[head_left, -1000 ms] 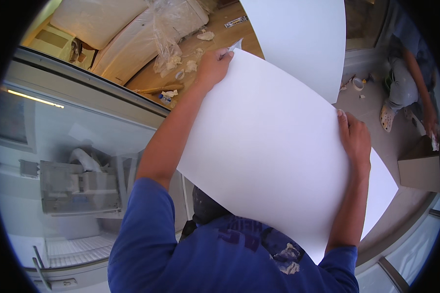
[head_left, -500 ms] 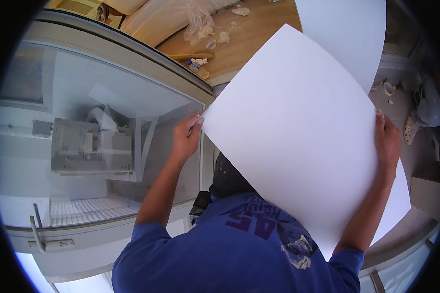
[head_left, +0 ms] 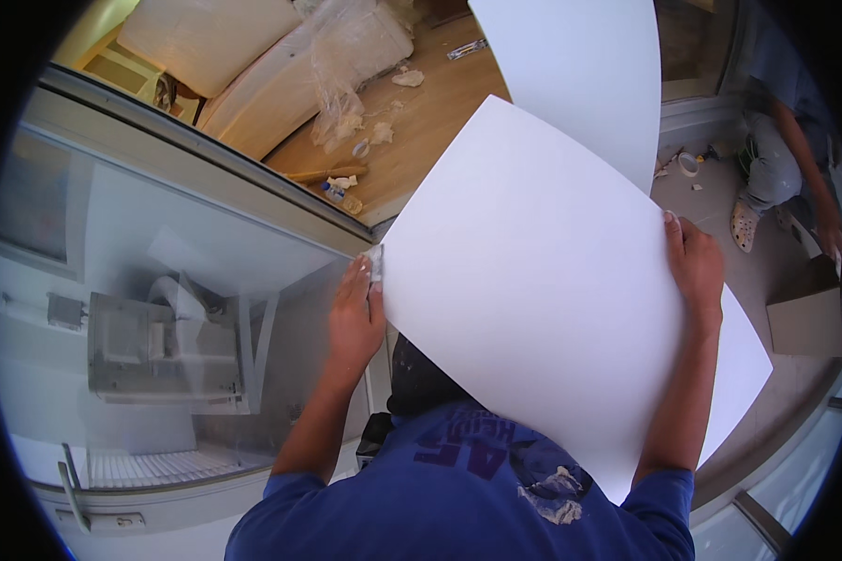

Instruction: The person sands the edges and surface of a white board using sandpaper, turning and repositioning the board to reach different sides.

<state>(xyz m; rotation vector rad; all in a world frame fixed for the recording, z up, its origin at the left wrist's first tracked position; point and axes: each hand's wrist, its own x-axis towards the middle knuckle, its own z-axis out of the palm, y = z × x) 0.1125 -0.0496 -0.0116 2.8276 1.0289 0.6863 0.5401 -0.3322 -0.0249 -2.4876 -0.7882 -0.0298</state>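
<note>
A large white panel (head_left: pixel 524 243) stretches tilted in front of me, its lower edge against my blue shirt. Along its right edge my right hand (head_left: pixel 695 266) is closed, with the thumb on the face and the fingers mostly hidden by the panel. At the left corner my left hand (head_left: pixel 355 304) is closed on a small grey-white flat piece (head_left: pixel 376 265), pressed to the panel's edge; its exact kind is not clear. Beyond the panel stands a second white sheet (head_left: pixel 580 84), partly hidden behind it.
On my left is a glazed door (head_left: pixel 206 234) with a handle (head_left: pixel 73 486). A wooden floor (head_left: pixel 440 93) holds plastic wrap, scraps and a bottle (head_left: pixel 343 198). At right, another person (head_left: pixel 776 150) is near a box (head_left: pixel 807 318); a tape roll (head_left: pixel 689 164) lies on the floor.
My view has swung right, bringing the other person further in. My left hand has shifted its hold at the panel's left corner, and the grey-white piece shows more. The right hand keeps its grip.
</note>
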